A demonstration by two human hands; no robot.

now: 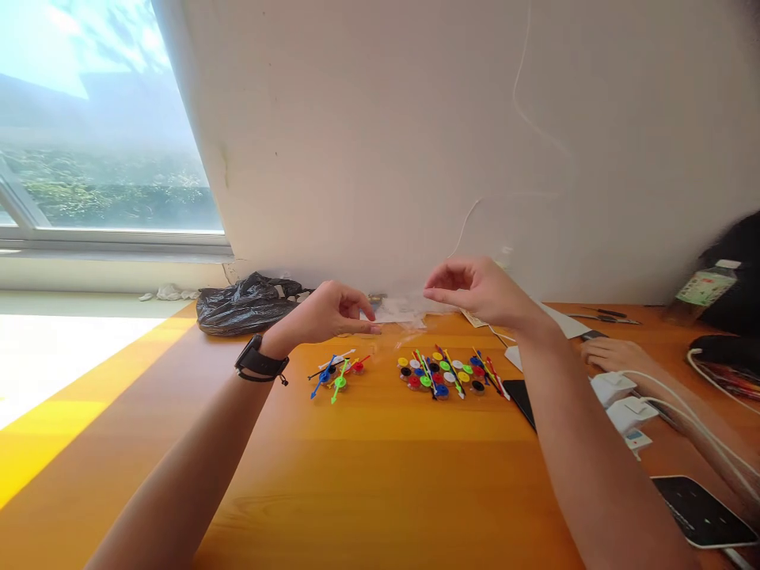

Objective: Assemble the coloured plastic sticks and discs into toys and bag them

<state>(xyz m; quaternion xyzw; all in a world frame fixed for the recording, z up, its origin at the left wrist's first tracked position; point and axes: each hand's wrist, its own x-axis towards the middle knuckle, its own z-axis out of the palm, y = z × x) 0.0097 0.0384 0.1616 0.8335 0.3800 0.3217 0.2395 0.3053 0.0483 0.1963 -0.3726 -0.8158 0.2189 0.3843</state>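
Counter (356,491), toward far edge: smaller group of arrow spinners (340,382); larger group of arrow spinners (442,389), to its right. Left hand (326,313) and right hand (490,291), raised above, thumbs near fingertips; grip on blurred clear plastic (409,326) between cannot be told. Black bag (241,307), far edge.

I can't make out the blurred clear plastic (409,323) by the right hand (484,293); its forearm (573,416) partly hides a flat black thing (521,402) from me.
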